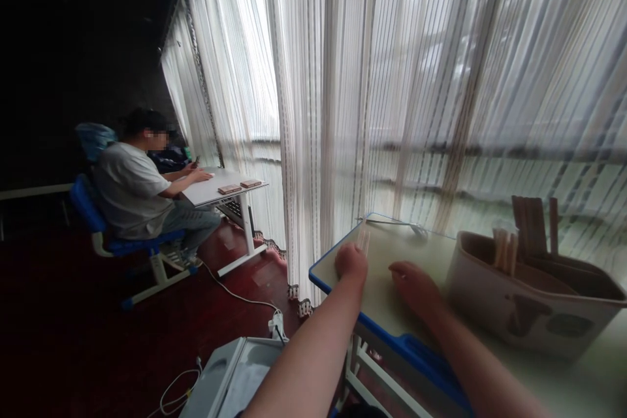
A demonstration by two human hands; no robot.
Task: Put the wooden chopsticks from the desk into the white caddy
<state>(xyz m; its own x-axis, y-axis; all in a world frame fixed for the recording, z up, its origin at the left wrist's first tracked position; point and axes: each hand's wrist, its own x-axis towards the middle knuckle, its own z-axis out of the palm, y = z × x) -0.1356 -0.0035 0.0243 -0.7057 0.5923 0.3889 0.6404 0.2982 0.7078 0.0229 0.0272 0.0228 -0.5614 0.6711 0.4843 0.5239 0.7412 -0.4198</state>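
Note:
My left hand [351,262] is closed in a fist above the left part of the desk [382,255]. Thin, pale, see-through sticks [365,240] rise beside its fingers and seem to be held in it. To its right, my right hand [415,284] hovers low over the desktop, fingers curled together; blur hides whether anything is in them. Near the desk's far edge lies a thin metal utensil [396,225], perhaps a fork. A beige caddy [529,313] stands right of my right hand, holding a bundle of light sticks [504,251] and upright brown flat pieces [530,225].
Sheer curtains [323,111] hang right behind the desk. Below on the left are a grey-white box [230,372], a power strip [277,326] and cables. Farther left, a person [132,183] sits at a white table [210,191] bearing two small flat boxes.

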